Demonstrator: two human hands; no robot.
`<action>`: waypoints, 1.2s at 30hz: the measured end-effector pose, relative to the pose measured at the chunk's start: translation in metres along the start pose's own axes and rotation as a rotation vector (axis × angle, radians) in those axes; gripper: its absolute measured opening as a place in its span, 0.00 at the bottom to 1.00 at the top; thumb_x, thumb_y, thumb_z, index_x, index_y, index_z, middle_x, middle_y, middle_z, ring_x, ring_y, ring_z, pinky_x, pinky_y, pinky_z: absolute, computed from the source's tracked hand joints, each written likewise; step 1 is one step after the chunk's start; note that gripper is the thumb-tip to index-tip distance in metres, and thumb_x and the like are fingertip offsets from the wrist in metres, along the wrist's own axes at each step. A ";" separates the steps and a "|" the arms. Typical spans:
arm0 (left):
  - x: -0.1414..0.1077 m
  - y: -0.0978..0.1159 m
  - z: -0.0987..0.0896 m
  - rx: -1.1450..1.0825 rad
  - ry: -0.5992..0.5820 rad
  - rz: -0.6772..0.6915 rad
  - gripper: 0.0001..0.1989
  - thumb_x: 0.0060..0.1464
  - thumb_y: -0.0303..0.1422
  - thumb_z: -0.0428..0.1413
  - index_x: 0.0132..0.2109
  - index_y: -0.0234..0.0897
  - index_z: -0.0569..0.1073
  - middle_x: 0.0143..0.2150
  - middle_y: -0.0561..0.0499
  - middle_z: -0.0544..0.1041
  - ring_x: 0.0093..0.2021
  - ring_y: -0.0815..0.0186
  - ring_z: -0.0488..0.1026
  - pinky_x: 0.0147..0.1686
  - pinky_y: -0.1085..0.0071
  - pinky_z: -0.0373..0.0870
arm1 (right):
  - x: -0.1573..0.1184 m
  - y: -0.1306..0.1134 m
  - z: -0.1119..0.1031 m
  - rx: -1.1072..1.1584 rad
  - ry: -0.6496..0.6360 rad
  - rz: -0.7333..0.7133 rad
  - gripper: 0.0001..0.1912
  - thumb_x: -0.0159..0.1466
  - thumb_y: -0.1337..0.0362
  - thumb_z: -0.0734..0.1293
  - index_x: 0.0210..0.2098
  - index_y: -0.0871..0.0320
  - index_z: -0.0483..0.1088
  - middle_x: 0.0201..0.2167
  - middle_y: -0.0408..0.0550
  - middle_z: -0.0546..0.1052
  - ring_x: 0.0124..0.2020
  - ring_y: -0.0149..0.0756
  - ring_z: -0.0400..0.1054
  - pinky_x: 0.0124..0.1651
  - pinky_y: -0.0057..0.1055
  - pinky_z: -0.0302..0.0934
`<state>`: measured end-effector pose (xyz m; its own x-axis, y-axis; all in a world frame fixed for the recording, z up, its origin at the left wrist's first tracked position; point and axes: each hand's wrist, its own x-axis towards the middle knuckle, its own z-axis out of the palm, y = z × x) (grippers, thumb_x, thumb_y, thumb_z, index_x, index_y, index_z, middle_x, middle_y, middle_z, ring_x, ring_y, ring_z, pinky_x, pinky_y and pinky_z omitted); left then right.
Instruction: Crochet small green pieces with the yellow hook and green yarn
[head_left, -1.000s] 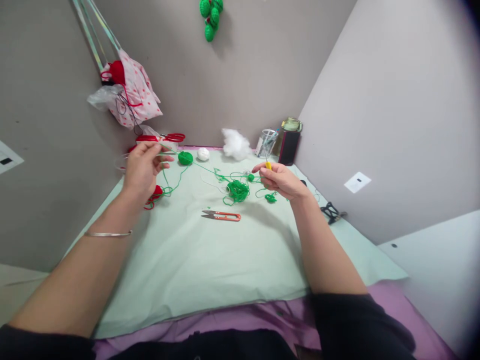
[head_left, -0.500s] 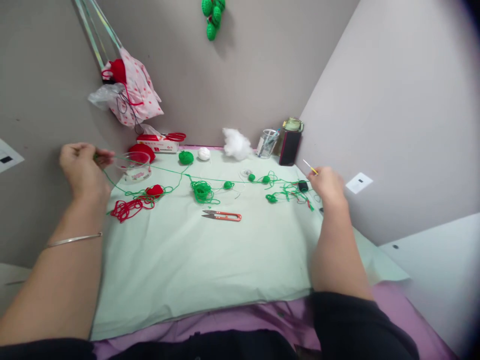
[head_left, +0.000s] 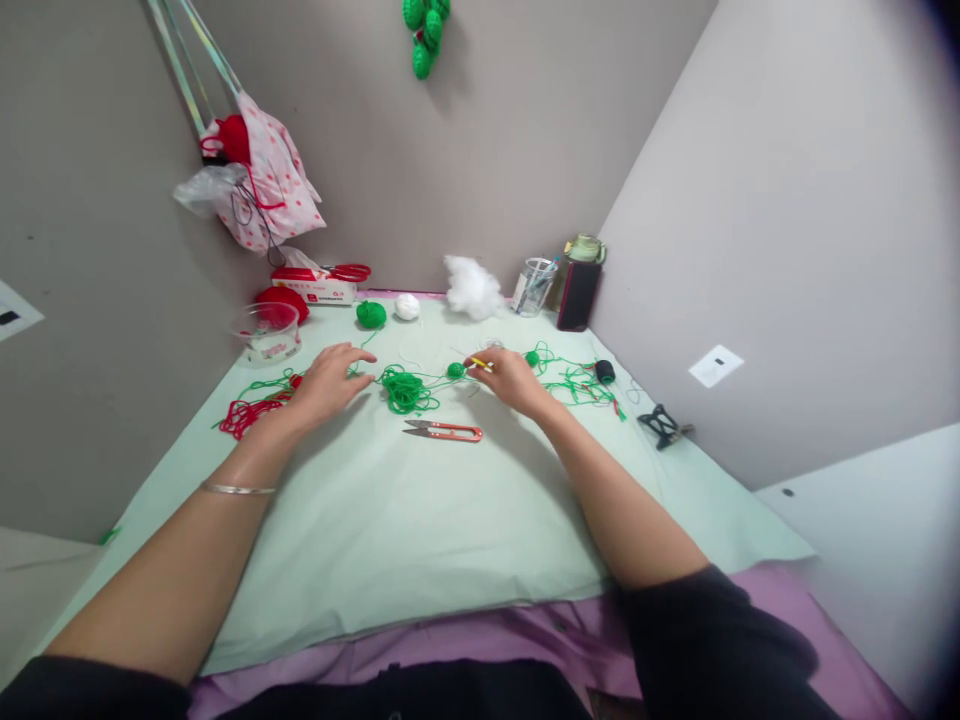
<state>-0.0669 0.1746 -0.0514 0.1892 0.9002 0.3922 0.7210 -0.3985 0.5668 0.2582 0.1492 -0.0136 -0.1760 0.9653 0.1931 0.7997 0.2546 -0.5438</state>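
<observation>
"What are our hands doing?"

"Our left hand (head_left: 326,385) is open, thumb and fingers parted, just beside a loose, loopy tangle of green yarn (head_left: 405,388) on the cloth. We can't tell whether a strand touches its fingers. Our right hand (head_left: 510,378) pinches a slim yellow-handled tool (head_left: 481,364), its thin shaft pointing left, above the small green ball (head_left: 455,370)."

"And the textures about us?"

"We have a smooth, faintly creased pale green cloth (head_left: 420,540), with orange-handled metal snips (head_left: 450,432) lying on it, nearer us than the tangle. Behind sit a compact green ball (head_left: 371,315), a round white ball (head_left: 406,307) and a fluffy, uneven white clump (head_left: 474,290). To the left we see squiggly red yarn (head_left: 247,418); to the right, knotted green strands (head_left: 581,385) with red bits, near a black spool (head_left: 604,372)."

"Does anything block our view?"

"Our left hand partly hides a red bit of yarn, and a clear plastic tub (head_left: 274,340) stands before a big red ball (head_left: 291,300). Farther back we find a red-and-white box (head_left: 322,290), a clear cup (head_left: 534,290) and a dark, flat-faced block (head_left: 579,297). A spotted pink fabric bag (head_left: 277,190) hangs at the left wall."
</observation>
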 end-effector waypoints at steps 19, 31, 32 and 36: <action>-0.003 0.036 -0.015 -0.673 0.012 -0.183 0.10 0.54 0.42 0.63 0.37 0.41 0.76 0.41 0.46 0.86 0.40 0.56 0.83 0.45 0.57 0.80 | -0.002 -0.014 -0.039 0.713 0.086 -0.010 0.19 0.62 0.43 0.69 0.36 0.52 0.65 0.19 0.34 0.65 0.17 0.26 0.43 0.22 0.28 0.42; 0.001 0.039 -0.067 -1.165 0.351 -0.237 0.06 0.62 0.23 0.60 0.37 0.38 0.75 0.42 0.51 0.83 0.39 0.71 0.80 0.34 0.78 0.75 | -0.034 0.014 -0.118 0.948 0.439 -0.115 0.22 0.60 0.44 0.76 0.33 0.49 0.64 0.17 0.30 0.45 0.17 0.26 0.33 0.19 0.31 0.34; 0.000 0.040 -0.068 -1.178 0.343 -0.238 0.07 0.62 0.22 0.60 0.37 0.38 0.76 0.42 0.51 0.83 0.39 0.70 0.80 0.34 0.78 0.76 | -0.034 0.014 -0.118 0.956 0.436 -0.107 0.22 0.60 0.44 0.77 0.33 0.49 0.64 0.17 0.30 0.45 0.17 0.26 0.33 0.18 0.30 0.34; -0.002 0.041 -0.068 -1.221 0.314 -0.244 0.06 0.61 0.24 0.63 0.35 0.38 0.77 0.41 0.51 0.84 0.40 0.69 0.81 0.33 0.78 0.76 | -0.033 0.013 -0.116 1.021 0.416 -0.089 0.23 0.56 0.44 0.80 0.33 0.49 0.67 0.16 0.30 0.46 0.17 0.27 0.32 0.17 0.28 0.34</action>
<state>-0.0831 0.1445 0.0207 -0.1460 0.9589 0.2433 -0.3923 -0.2819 0.8756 0.3412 0.1137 0.0675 0.1505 0.8950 0.4200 -0.0896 0.4355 -0.8957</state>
